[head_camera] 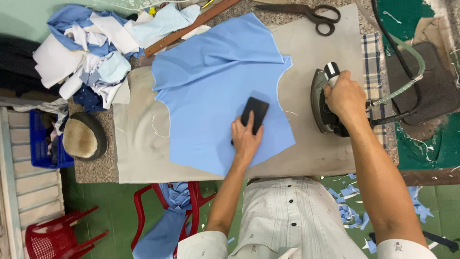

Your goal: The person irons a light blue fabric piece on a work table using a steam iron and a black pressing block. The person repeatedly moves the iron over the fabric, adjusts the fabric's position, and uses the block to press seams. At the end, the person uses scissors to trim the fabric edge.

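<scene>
Two hands are at work on one piece of cloth. The left hand lies flat, fingers spread over a small black rectangular block, pressing it down onto the light blue cut fabric panel near the panel's five o'clock corner. The right hand is clenched around the handle of a dark grey steam iron, which sits on the beige padded cover of the desk, at three o'clock from the panel and apart from its edge.

To press well from here, I judge that the left hand should keep the block and the cloth flat and taut while the iron glides in from three o'clock, so the sole meets smooth fabric, not the soft folds that show toward twelve o'clock. Fingers should stay clear of the iron's path, and the pale green hose and black cable trailing off at three o'clock should not drag across the panel.

Farther out, black-handled scissors lie at one o'clock, a long brown wooden ruler at eleven o'clock, and a heap of blue and white fabric scraps at ten o'clock. A rounded tan pressing cushion rests at nine o'clock, and two red plastic chairs stand on the green floor at seven o'clock.
</scene>
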